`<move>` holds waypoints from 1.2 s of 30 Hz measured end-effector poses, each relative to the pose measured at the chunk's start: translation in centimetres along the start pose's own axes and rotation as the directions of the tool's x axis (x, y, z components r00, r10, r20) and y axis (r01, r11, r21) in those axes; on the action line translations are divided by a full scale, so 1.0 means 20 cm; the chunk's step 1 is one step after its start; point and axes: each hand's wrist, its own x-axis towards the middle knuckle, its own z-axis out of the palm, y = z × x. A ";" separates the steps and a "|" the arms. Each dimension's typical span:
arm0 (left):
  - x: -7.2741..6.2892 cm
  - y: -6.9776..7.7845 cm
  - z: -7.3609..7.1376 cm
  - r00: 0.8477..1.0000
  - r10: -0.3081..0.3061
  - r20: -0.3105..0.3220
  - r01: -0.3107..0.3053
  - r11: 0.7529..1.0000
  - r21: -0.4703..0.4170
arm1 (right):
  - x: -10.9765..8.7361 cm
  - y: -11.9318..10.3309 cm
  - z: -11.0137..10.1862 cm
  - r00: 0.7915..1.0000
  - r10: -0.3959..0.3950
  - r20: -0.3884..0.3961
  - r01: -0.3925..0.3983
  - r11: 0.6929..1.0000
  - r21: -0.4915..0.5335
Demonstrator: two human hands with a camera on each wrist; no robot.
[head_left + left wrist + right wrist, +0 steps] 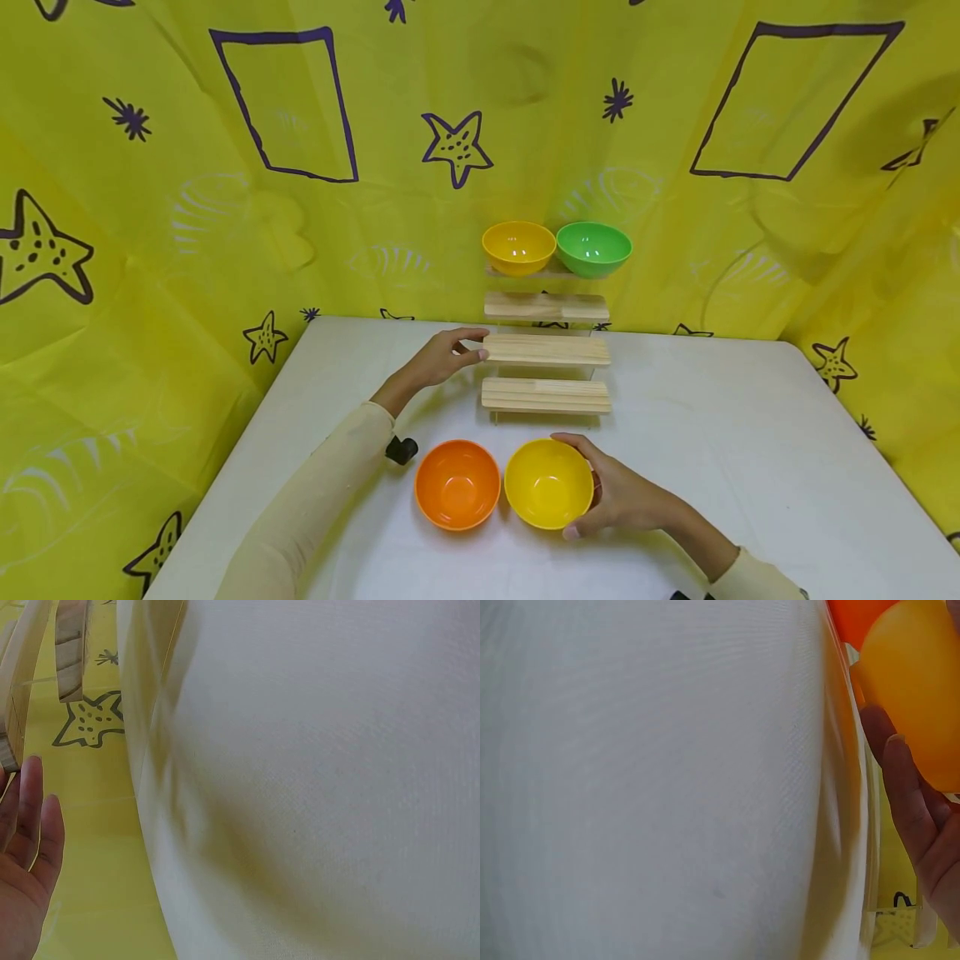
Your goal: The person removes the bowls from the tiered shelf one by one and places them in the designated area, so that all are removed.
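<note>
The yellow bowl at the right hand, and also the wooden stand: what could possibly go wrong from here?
First, the right hand grips the yellow bowl close beside the orange bowl; a sideways move might knock the orange one. Second, the left hand holds one end of the wooden stand; a push there could shake it, and the amber bowl and green bowl at its top might slide off.

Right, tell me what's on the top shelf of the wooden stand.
On the top shelf, a yellow-orange bowl stands on the left, a green bowl on the right. Nothing shows inside either. The bowls cover most of the shelf, so what lies beneath them can't be seen.
</note>
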 end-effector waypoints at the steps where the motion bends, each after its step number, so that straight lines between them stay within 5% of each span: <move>1: 0.00 0.00 0.00 1.000 -0.002 0.001 0.002 1.000 0.000 | 0.00 0.00 0.00 1.000 0.003 -0.002 -0.003 1.000 -0.006; 11: 0.00 0.01 0.00 1.000 0.006 -0.001 -0.006 1.000 0.003 | 0.00 -0.02 0.00 1.000 0.029 -0.008 -0.030 0.997 -0.069; 36: 0.00 -0.01 0.00 1.000 0.010 -0.002 -0.010 1.000 -0.018 | -0.01 -0.01 -0.01 0.994 0.066 0.083 -0.073 0.993 0.092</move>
